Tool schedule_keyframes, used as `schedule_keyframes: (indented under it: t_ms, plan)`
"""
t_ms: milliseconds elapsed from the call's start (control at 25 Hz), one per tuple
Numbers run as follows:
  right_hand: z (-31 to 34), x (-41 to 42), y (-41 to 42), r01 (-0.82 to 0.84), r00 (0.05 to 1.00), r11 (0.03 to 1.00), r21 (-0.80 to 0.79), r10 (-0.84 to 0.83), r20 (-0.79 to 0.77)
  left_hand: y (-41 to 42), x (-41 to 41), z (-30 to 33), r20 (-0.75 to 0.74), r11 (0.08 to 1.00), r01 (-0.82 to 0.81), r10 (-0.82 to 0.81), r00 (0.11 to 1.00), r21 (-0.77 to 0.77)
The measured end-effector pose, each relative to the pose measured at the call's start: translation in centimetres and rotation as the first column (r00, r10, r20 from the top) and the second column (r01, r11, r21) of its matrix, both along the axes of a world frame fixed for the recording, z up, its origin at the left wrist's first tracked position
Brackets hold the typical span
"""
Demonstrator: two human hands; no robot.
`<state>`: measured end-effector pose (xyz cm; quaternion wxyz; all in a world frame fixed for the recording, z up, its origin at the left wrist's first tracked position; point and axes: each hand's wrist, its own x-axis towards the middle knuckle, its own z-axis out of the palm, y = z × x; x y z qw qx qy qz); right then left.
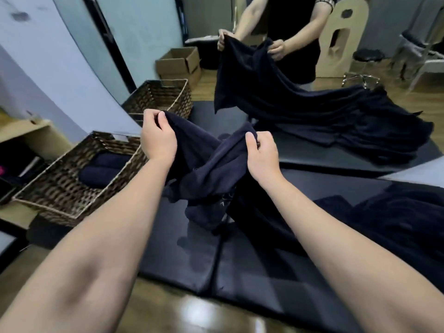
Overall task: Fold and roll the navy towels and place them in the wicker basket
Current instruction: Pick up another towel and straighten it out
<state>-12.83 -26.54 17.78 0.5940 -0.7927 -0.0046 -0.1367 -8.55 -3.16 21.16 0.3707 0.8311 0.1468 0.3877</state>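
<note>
A crumpled navy towel (206, 174) hangs in the air above the dark mat (182, 255). My left hand (157, 138) pinches its upper left edge and my right hand (262, 155) grips another edge to the right, with slack cloth sagging between and below them. To the left stands the wicker basket (60, 188) with two rolled navy towels (101, 169) inside it. More loose navy towels (403, 219) lie in a heap on the mat at the right.
A large mirror (300, 92) stands behind the mat and reflects me, the basket and the towel heap. A wooden shelf (26, 133) sits at the far left, beyond the basket. Wooden floor (192, 313) shows in front of the mat.
</note>
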Motion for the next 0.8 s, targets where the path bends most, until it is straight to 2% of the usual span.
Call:
schedule_keyframes:
  t_ms: [120,280,360,400,440,480,520,560,600,640,680,720,760,800]
  plan:
    - [-1.7,0.5,-1.0,0.032,0.996,0.999,0.027,-0.029,-0.088,0.4,0.4,-2.0,-0.021,0.998,0.057,-0.058,0.998,-0.023]
    - [-4.1,1.8,-6.5,0.194,0.964,0.974,0.12,-0.167,-0.208,-3.2,2.2,-5.4,-0.111,0.97,0.231,-0.239,0.965,-0.074]
    - [-4.7,2.4,-10.1,0.28,0.935,0.955,0.102,-0.247,-0.255,-5.5,3.3,-6.5,-0.185,0.936,0.328,-0.348,0.919,-0.131]
    - [-5.2,2.6,-11.9,0.287,0.925,0.953,0.099,-0.249,-0.289,-6.6,3.9,-6.7,-0.275,0.906,0.396,-0.423,0.863,-0.151]
    - [-6.0,2.4,-13.6,0.258,0.905,0.964,0.065,-0.217,-0.366,-7.5,4.3,-7.2,-0.428,0.87,0.465,-0.487,0.762,-0.162]
    - [-7.3,2.1,-15.1,0.148,0.86,0.989,-0.031,-0.144,-0.489,-8.4,4.3,-7.7,-0.616,0.836,0.519,-0.505,0.604,-0.177]
    - [-8.8,1.6,-16.5,-0.076,0.757,0.985,-0.153,-0.043,-0.653,-9.3,4.0,-8.6,-0.801,0.822,0.535,-0.449,0.396,-0.196]
    - [-10.3,0.8,-17.5,-0.35,0.567,0.916,-0.197,0.04,-0.823,-9.8,3.3,-9.7,-0.929,0.819,0.534,-0.337,0.154,-0.209]
    - [-11.8,-0.2,-17.8,-0.574,0.336,0.808,-0.135,0.081,-0.938,-10.0,2.5,-11.2,-0.971,0.82,0.525,-0.227,-0.069,-0.229]
    - [-13.3,-0.9,-18.0,-0.694,0.156,0.718,-0.048,0.085,-0.984,-10.4,1.6,-12.9,-0.953,0.822,0.497,-0.172,-0.248,-0.278]
    - [-14.8,-1.3,-18.2,-0.735,0.1,0.678,-0.022,0.076,-0.992,-10.7,0.9,-14.9,-0.917,0.822,0.469,-0.152,-0.37,-0.325]
    - [-16.1,-1.5,-18.1,-0.726,0.169,0.684,-0.078,0.068,-0.983,-10.6,0.5,-17.0,-0.899,0.815,0.466,-0.141,-0.415,-0.344]
    - [-17.4,-1.3,-18.1,-0.66,0.325,0.726,-0.192,0.047,-0.944,-10.4,0.4,-19.0,-0.92,0.803,0.504,-0.134,-0.368,-0.318]
    - [-18.3,-1.2,-17.9,-0.551,0.497,0.776,-0.308,0.008,-0.868,-10.2,0.5,-20.6,-0.963,0.79,0.563,-0.126,-0.238,-0.242]
